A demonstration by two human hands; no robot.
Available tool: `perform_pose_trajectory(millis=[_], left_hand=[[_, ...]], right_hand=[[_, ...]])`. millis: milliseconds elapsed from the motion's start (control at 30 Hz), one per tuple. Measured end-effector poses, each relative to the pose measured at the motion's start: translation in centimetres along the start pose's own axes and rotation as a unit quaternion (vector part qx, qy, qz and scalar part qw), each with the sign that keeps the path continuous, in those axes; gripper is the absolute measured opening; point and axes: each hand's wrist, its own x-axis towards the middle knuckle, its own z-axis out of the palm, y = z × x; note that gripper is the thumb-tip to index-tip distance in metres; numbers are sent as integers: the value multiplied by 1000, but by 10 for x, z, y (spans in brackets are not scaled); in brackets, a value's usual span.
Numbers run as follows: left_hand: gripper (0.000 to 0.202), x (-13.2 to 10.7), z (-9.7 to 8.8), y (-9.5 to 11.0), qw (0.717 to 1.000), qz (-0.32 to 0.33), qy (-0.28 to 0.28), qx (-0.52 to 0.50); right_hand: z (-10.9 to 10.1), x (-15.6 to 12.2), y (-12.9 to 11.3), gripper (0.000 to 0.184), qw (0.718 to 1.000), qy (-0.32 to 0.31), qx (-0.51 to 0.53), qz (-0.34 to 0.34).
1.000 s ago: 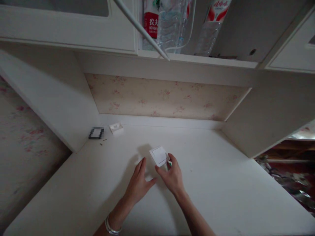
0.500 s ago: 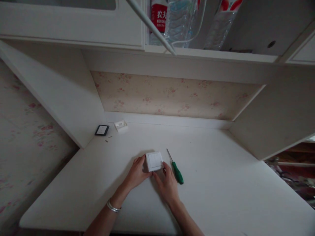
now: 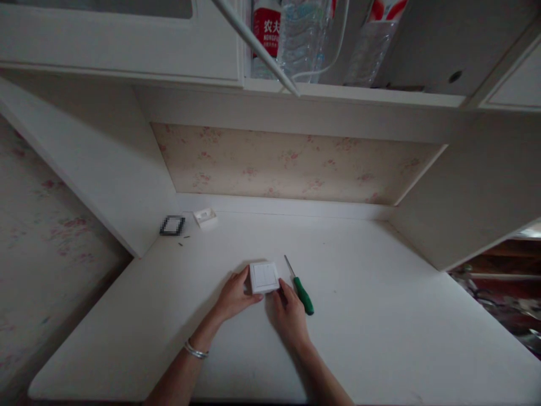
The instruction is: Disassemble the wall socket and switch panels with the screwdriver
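A white square wall switch (image 3: 264, 276) lies flat on the white desk (image 3: 380, 327). My left hand (image 3: 234, 296), with a silver bracelet on its wrist, grips the switch's left and near edge with curled fingers. My right hand (image 3: 288, 313) pinches its near right corner. A green-handled screwdriver (image 3: 301, 286) lies on the desk just right of my right hand, tip pointing away.
At the back left of the desk sit a small black square frame (image 3: 172, 225), a white switch part (image 3: 205, 217) and two tiny screws (image 3: 183, 240). Water bottles (image 3: 300, 34) stand on the shelf overhead. Side panels wall in the desk left and right.
One second ago my right hand held the switch raised and tilted; now it lies flat on the desk with both hands on it. The screwdriver has appeared beside my right hand.
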Motion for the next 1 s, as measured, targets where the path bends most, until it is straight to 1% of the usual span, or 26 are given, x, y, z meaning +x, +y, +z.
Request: perform_pose_trajectory(millis=[100,267,367,500,567,700,1000], left_hand=[[77,0,-2,1,1000,5,-3,-8],[87,-1,-1,-8,1000,-24,15,0],[85,-2,0,-9,999,-20,15,-25],[87,-4,-2,-3,998,-6,10,-55],[86,-4,-4,0,998,-9,10,-56],[82,-4,-4,1,999,-30,21,-38],[79,-5,-4,7,999,-24,25,1]], right_hand=[[-2,-1,-3,42,1000,0,-13,-11],[-6,-3,-8,42,999,-16,-23,-20],[-7,-4,-7,41,999,-21,-25,-24],[-6,-5,-4,41,999,-23,-30,-27],[-6,-4,-4,41,999,-23,-31,-25],[-6,-4,-4,39,999,-23,-27,-23],[-5,-2,1,39,999,-22,-26,-16]])
